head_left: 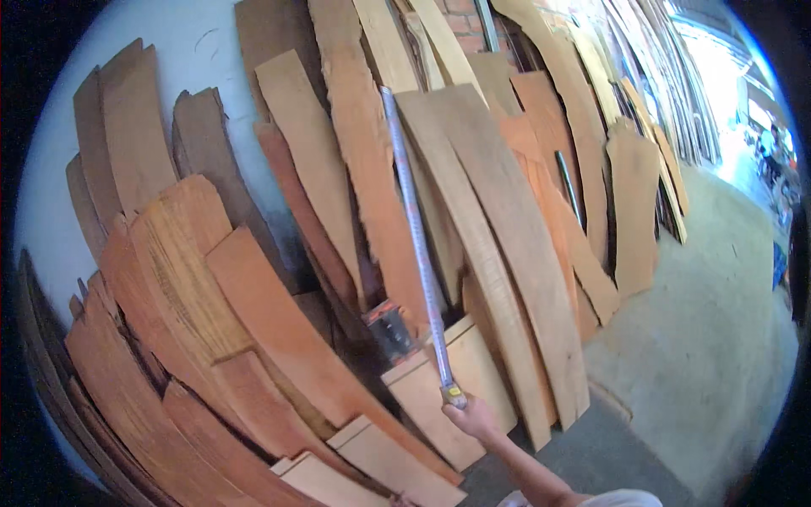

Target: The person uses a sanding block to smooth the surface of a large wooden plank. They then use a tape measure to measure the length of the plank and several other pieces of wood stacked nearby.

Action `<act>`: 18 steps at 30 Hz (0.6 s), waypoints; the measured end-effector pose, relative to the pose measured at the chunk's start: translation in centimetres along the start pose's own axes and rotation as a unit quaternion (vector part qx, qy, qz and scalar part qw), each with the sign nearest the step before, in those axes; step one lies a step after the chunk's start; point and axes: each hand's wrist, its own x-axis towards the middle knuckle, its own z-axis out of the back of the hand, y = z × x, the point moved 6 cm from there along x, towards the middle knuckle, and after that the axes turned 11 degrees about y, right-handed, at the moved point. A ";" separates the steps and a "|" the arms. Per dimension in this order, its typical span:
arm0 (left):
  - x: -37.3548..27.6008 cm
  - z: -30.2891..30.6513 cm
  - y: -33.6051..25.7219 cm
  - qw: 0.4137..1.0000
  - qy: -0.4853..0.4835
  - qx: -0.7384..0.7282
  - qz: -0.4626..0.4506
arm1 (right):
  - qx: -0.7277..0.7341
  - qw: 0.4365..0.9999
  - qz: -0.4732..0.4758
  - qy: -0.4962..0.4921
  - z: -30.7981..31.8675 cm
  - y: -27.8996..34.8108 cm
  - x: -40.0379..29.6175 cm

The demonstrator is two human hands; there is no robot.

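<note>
My right hand [472,418] grips a tape measure [453,395] with a yellow mark on its case. From it a long metal tape blade [413,215] runs out, away from me and up to the left. The blade's far end lies beside the top of a pale brown board [437,136] in the leaning row. Beneath the hand are short light boards [437,412], each with a line across near its top. A small dark reddish patch at the bottom edge may be my left hand's fingertips; too little shows to be certain.
Rough-edged wooden boards [342,120] lean against a white wall [209,57] and a brick wall [466,28]. Reddish-brown planks [279,317] stand at left. A dark box with red trim [389,333] sits among them. Concrete floor [697,329] extends right, towards a bright opening.
</note>
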 end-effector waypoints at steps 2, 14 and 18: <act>2.3 -1.4 -3.8 0.998 0.020 -0.047 0.029 | -0.029 0.999 -0.022 -0.005 5.2 -2.2 0.5; 5.4 -6.3 -17.2 0.989 0.080 -0.111 0.049 | -0.176 0.976 -0.077 -0.101 26.7 -7.1 6.2; 5.5 -7.1 -16.4 0.985 0.096 -0.123 0.079 | -0.178 0.978 -0.090 -0.067 27.8 -7.6 8.0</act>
